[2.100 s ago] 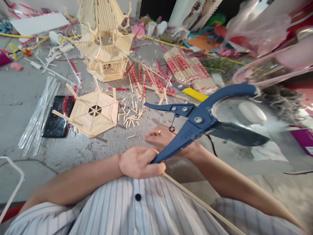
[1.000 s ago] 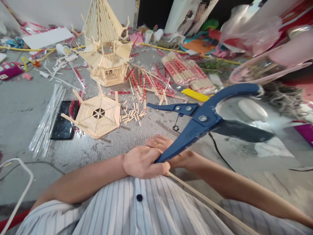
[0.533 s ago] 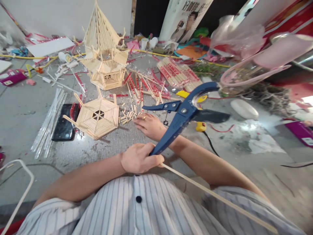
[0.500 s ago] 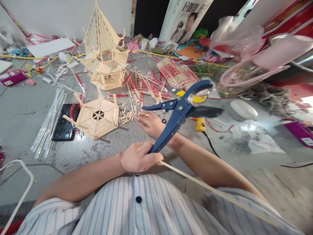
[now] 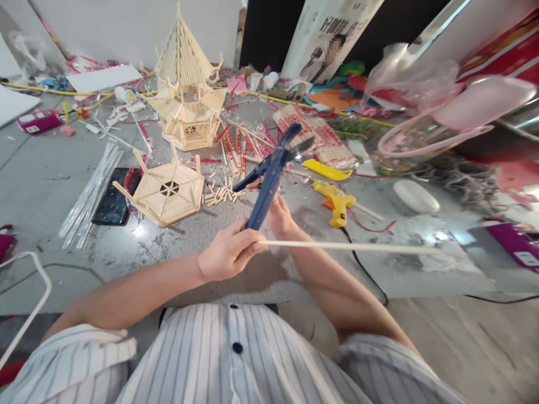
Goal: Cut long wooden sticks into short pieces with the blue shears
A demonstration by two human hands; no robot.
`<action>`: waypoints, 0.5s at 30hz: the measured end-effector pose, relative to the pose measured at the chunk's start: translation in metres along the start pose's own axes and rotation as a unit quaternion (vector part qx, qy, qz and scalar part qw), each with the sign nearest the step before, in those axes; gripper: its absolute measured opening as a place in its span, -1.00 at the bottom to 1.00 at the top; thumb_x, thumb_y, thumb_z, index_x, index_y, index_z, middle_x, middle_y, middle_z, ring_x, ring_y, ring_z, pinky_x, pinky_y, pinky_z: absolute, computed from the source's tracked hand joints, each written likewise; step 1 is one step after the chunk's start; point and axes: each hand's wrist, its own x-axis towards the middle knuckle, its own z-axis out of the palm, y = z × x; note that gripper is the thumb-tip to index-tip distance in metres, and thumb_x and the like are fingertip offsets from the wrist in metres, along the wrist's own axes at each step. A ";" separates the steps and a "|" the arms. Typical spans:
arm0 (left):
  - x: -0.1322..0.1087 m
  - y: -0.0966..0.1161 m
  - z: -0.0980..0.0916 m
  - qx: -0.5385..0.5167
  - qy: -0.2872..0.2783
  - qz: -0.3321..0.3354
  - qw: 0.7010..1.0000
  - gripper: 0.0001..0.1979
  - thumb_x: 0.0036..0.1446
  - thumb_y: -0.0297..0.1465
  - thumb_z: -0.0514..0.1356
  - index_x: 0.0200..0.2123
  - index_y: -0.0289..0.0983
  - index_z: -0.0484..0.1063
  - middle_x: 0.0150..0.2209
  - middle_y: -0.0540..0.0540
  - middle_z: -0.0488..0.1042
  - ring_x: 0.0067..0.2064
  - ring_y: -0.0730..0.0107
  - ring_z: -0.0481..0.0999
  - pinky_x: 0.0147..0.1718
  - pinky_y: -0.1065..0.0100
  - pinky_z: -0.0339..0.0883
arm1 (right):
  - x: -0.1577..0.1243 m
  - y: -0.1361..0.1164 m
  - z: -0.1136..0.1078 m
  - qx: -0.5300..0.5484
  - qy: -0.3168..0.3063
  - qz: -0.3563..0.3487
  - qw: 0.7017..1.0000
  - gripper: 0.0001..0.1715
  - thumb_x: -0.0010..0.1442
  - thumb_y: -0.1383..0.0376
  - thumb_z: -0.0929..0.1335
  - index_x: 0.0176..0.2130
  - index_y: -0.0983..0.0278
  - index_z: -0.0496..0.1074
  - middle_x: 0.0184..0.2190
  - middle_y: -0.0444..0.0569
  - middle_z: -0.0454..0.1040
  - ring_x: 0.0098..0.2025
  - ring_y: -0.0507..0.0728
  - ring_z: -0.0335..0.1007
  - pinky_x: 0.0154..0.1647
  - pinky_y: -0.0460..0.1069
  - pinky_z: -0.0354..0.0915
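My left hand is closed around one handle of a blue pipe cutter. The same hand grips a long thin wooden stick that runs out to the right. The cutter points up and away, its hooked jaw apart from the dark blade. Behind the tool is my right hand, close to the second handle; most of its fingers are hidden. Short cut stick pieces lie scattered just left of the cutter. Beside them is a hexagonal stick base with upright posts.
A tiered stick pagoda stands behind the base. A phone and clear glue sticks lie at left. To the right are a yellow glue gun with its cable, wrapped chopsticks and a white oval object.
The cutter has swung more upright and moved left. The stick has turned from slanting down to nearly level. My right hand has drawn back from the cut pieces, behind the cutter.
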 end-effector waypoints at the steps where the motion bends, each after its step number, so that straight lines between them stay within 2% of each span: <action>1: 0.001 0.003 0.001 -0.006 -0.006 0.002 1.000 -0.73 0.25 -0.37 -0.09 -0.39 -0.31 0.33 -0.48 -0.04 0.32 -0.41 0.52 0.29 -0.41 0.51 0.25 | -0.002 -0.001 0.000 0.025 -0.003 0.006 1.000 -0.20 0.18 -0.13 -0.20 0.03 0.16 0.21 0.02 0.04 0.28 0.12 0.16 0.17 0.11 0.16 0.13; 3: 0.003 0.008 0.004 -0.012 -0.007 -0.002 1.000 -0.73 0.25 -0.37 -0.09 -0.41 -0.31 0.32 -0.48 -0.04 0.31 -0.42 0.52 0.28 -0.41 0.50 0.24 | -0.006 -0.005 0.001 0.091 0.016 0.009 0.996 -0.08 0.10 -0.20 -0.24 -0.03 0.18 0.25 -0.01 0.05 0.31 0.11 0.17 0.20 0.13 0.16 0.13; 5: 0.006 0.010 0.005 -0.015 -0.012 -0.003 1.000 -0.72 0.25 -0.37 -0.09 -0.43 -0.31 0.31 -0.49 -0.03 0.30 -0.42 0.52 0.27 -0.42 0.49 0.24 | -0.010 -0.012 0.001 0.151 0.003 -0.002 0.989 -0.07 0.06 -0.26 -0.22 -0.05 0.18 0.23 0.00 0.07 0.29 0.11 0.18 0.20 0.14 0.17 0.13; 8: 0.010 0.007 0.008 -0.020 -0.015 -0.004 1.000 -0.72 0.25 -0.37 -0.08 -0.43 -0.32 0.31 -0.49 -0.02 0.28 -0.44 0.53 0.26 -0.44 0.49 0.22 | -0.015 -0.024 0.003 0.219 -0.015 0.000 0.976 -0.14 0.03 -0.31 -0.12 -0.07 0.18 0.19 0.00 0.11 0.29 0.09 0.21 0.23 0.10 0.18 0.18; 11: 0.008 0.002 0.014 -0.013 0.013 -0.025 1.000 -0.73 0.25 -0.35 -0.07 -0.44 -0.30 0.30 -0.46 -0.03 0.30 -0.41 0.53 0.28 -0.41 0.48 0.24 | -0.019 -0.032 0.008 0.257 -0.018 0.039 0.966 -0.18 -0.03 -0.34 -0.01 -0.10 0.17 0.18 0.00 0.12 0.31 0.01 0.22 0.31 0.00 0.18 0.26; 15: -0.005 -0.007 0.028 0.030 -0.003 -0.037 0.999 -0.65 0.26 -0.27 -0.13 -0.44 -0.30 0.30 -0.41 -0.08 0.31 -0.37 0.48 0.31 -0.38 0.42 0.26 | -0.021 -0.038 0.019 0.319 -0.019 0.079 0.944 -0.39 -0.05 -0.21 0.18 -0.20 0.16 0.25 -0.10 0.06 0.40 -0.05 0.21 0.36 -0.03 0.19 0.28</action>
